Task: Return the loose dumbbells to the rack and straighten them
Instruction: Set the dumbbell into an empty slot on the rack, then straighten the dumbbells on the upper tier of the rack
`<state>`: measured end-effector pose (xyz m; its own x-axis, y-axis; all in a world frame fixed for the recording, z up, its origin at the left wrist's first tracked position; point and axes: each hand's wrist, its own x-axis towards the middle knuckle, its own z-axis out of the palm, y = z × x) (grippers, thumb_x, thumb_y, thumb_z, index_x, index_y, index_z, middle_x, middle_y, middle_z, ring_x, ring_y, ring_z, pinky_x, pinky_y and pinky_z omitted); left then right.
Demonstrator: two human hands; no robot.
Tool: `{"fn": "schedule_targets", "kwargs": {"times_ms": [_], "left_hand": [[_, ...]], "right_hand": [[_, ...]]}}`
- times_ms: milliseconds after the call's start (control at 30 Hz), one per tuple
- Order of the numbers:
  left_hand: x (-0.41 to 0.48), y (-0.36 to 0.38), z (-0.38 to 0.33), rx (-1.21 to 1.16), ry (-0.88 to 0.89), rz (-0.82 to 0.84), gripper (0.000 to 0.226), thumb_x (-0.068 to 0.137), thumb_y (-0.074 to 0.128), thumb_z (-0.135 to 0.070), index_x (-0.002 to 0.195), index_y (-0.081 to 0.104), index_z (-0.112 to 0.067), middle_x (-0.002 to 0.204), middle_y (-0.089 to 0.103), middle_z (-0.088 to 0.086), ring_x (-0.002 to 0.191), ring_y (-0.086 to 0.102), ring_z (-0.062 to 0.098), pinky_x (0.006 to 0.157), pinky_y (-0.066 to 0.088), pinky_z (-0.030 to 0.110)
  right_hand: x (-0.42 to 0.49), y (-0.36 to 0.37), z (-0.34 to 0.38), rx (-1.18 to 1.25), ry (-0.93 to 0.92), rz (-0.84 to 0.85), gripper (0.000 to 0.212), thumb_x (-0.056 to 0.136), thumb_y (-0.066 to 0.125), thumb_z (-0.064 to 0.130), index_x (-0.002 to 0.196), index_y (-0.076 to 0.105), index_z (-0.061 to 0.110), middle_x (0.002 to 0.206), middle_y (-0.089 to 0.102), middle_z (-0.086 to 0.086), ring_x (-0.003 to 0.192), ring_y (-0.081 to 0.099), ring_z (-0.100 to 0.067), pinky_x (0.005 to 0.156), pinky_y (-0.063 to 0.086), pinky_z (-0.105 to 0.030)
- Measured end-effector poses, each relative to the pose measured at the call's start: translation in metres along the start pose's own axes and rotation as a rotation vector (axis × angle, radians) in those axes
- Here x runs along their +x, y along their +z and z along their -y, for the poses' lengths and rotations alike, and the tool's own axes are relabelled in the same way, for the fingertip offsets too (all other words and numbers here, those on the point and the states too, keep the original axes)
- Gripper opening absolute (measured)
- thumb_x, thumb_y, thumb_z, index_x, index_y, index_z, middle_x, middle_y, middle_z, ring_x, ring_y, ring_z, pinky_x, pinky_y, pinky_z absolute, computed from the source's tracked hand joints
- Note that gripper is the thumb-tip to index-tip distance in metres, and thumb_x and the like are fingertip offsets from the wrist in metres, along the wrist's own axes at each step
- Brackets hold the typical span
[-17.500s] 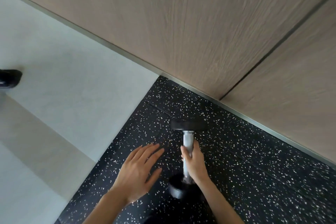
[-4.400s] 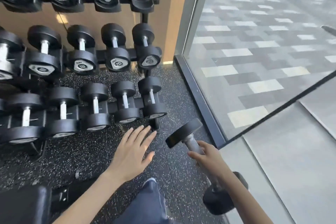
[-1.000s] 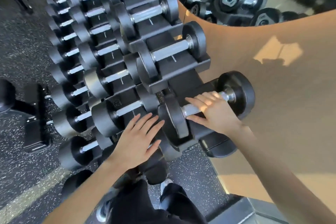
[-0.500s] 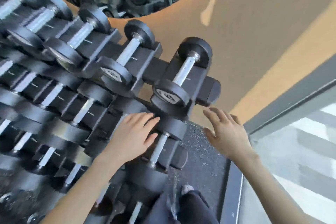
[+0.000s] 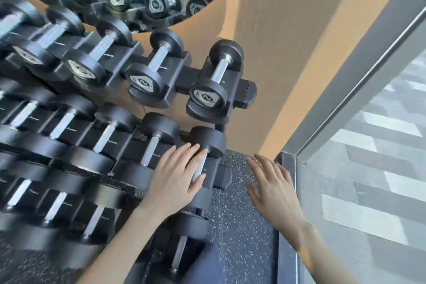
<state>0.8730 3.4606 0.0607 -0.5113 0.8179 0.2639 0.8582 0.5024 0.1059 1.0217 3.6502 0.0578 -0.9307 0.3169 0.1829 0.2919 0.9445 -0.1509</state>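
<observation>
Currently: left hand [image 5: 173, 180] lies flat, fingers straight, on the middle-tier end dumbbell [image 5: 208, 140]; right hand [image 5: 274, 187] open, holding nothing, over the floor [image 5: 239, 226]. Dumbbells in view sit in rack [image 5: 247, 93] cradles. Judgement: nudge handle square to its neighbours, palm pressure only

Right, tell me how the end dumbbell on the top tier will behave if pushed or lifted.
The end dumbbell probably feels heavy for its size: thick, solid-looking heads on a short metal bar. Its round heads would likely roll on a floor, but the moulded cradle it sits in should check a sideways push. The bar looks smooth, perhaps slippery.
</observation>
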Motion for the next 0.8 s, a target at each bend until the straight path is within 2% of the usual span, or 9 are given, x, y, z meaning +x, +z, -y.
{"fn": "schedule_targets", "kwargs": {"times_ms": [200,400,533,700,800], "left_hand": [[-0.077,-0.011,-0.016,0.024,0.002,0.071,0.051,0.092,0.037,-0.039,0.133,0.053,-0.013,0.134,0.055,0.007,0.126,0.048,0.026,0.108,0.035,0.044],[-0.110,-0.028,-0.007,0.048,-0.001,0.036,0.050,0.092,0.039,-0.039,0.133,0.052,-0.014,0.135,0.054,0.005,0.126,0.048,0.024,0.110,0.028,0.041],[-0.111,-0.033,0.003,0.047,0.003,0.020,0.050,0.092,0.038,-0.038,0.134,0.052,-0.013,0.135,0.054,0.005,0.127,0.047,0.023,0.110,0.030,0.041],[-0.086,-0.029,0.024,0.013,0.011,-0.006,0.050,0.093,0.038,-0.037,0.134,0.051,-0.012,0.136,0.053,0.007,0.127,0.047,0.025,0.108,0.034,0.044],[-0.061,-0.021,0.040,-0.030,0.019,-0.026,0.050,0.093,0.038,-0.036,0.134,0.051,-0.011,0.136,0.053,0.007,0.127,0.047,0.025,0.107,0.035,0.044]], "right_hand": [[-0.066,0.005,0.029,0.012,-0.030,0.056,0.057,0.086,0.062,0.031,0.137,0.045,0.011,0.137,0.050,-0.010,0.123,0.050,-0.027,0.101,0.040,-0.046],[-0.071,-0.008,0.048,0.022,-0.084,0.026,0.055,0.089,0.058,0.032,0.138,0.042,0.011,0.138,0.048,-0.008,0.124,0.049,-0.026,0.103,0.038,-0.044],[-0.065,-0.011,0.055,0.029,-0.116,0.022,0.054,0.090,0.055,0.035,0.138,0.041,0.013,0.137,0.049,-0.006,0.123,0.049,-0.025,0.101,0.038,-0.042],[-0.038,-0.012,0.051,0.023,-0.139,-0.026,0.052,0.088,0.060,0.034,0.132,0.049,0.009,0.128,0.056,-0.009,0.111,0.057,-0.028,0.095,0.043,-0.042],[-0.006,-0.010,0.047,0.020,-0.143,-0.017,0.051,0.090,0.058,0.034,0.133,0.048,0.008,0.130,0.055,-0.010,0.113,0.056,-0.030,0.096,0.041,-0.042]]}}
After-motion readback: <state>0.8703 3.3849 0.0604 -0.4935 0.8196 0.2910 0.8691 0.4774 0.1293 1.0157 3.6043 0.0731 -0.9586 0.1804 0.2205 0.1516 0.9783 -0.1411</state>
